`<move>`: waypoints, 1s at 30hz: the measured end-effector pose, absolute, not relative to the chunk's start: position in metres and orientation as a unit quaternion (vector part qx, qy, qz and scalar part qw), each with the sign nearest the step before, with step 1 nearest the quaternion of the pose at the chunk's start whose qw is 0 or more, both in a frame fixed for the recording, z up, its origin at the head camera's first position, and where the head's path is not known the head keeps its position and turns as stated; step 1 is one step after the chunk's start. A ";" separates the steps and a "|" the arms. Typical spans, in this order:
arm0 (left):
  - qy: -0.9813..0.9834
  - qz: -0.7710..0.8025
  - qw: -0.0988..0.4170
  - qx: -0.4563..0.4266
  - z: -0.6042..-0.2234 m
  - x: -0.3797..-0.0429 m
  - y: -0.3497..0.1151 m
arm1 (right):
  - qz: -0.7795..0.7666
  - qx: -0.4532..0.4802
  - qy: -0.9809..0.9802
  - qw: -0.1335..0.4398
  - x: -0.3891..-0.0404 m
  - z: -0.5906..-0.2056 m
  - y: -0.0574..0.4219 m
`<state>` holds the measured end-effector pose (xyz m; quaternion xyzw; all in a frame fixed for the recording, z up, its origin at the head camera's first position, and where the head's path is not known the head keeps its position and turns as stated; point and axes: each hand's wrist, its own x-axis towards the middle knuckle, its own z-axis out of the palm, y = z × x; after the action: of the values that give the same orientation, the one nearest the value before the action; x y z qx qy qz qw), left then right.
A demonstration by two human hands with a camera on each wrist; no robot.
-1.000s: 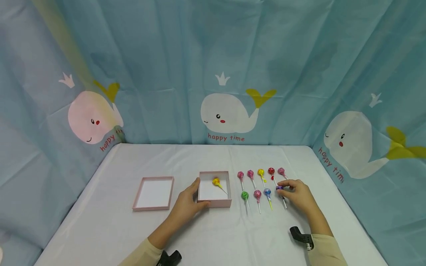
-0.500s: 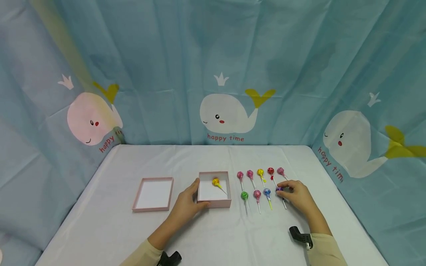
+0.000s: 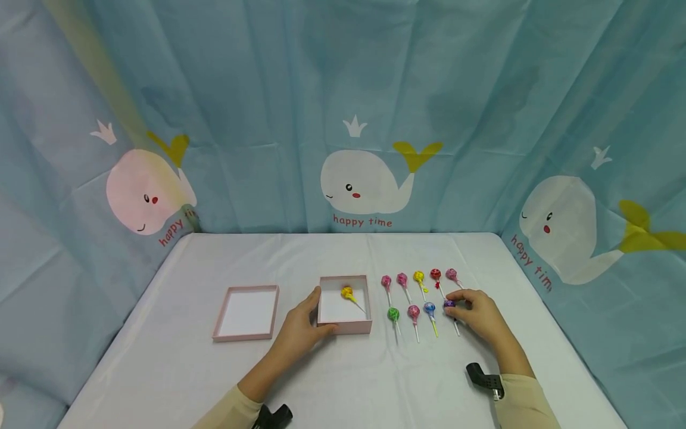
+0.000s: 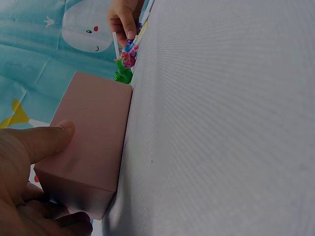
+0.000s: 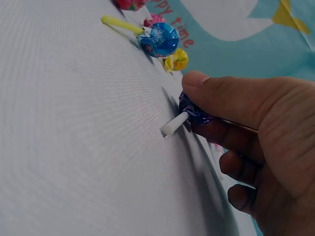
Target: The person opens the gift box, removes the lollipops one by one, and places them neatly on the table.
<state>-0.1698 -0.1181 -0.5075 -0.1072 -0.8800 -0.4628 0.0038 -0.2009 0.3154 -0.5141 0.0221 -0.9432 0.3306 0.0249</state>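
Note:
My left hand (image 3: 300,328) grips the near left corner of a pink box (image 3: 345,328), thumb on its front wall and fingers along its left side. Inside that box lies a yellow lollipop (image 3: 348,292). At the right end of the front row, my right hand (image 3: 479,313) pinches a purple lollipop (image 5: 197,112) by its wrapped head, between thumb and forefinger. Its white stick points toward the near edge. Beside it lie a blue lollipop (image 3: 430,308), a pink lollipop (image 3: 414,312) and a green lollipop (image 3: 393,314).
A shallow pink lid (image 3: 246,313) lies inside up, left of the box. Behind the front row is a back row with a yellow lollipop (image 3: 418,276), a red lollipop (image 3: 436,274) and several pink ones. A whale-print curtain (image 3: 257,119) hangs behind the white-covered table (image 3: 161,369).
Hardly anything differs. Both hands keep their places, the left at the box and the right at the purple lollipop; the head view shifts very slightly.

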 end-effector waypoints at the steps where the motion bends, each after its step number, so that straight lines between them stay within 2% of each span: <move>1: -0.879 -0.464 0.004 -0.107 -0.508 -0.170 -0.118 | 0.330 0.022 -0.943 0.024 -0.201 -0.514 0.315; 30: -0.879 -0.461 0.013 -0.121 -0.507 -0.170 -0.118 | 0.325 0.021 -0.945 0.021 -0.201 -0.517 0.317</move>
<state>-0.1704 -0.1183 -0.5068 -0.1211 -0.8789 -0.4612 0.0133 -0.2010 0.3167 -0.5168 0.0213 -0.9453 0.3247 0.0212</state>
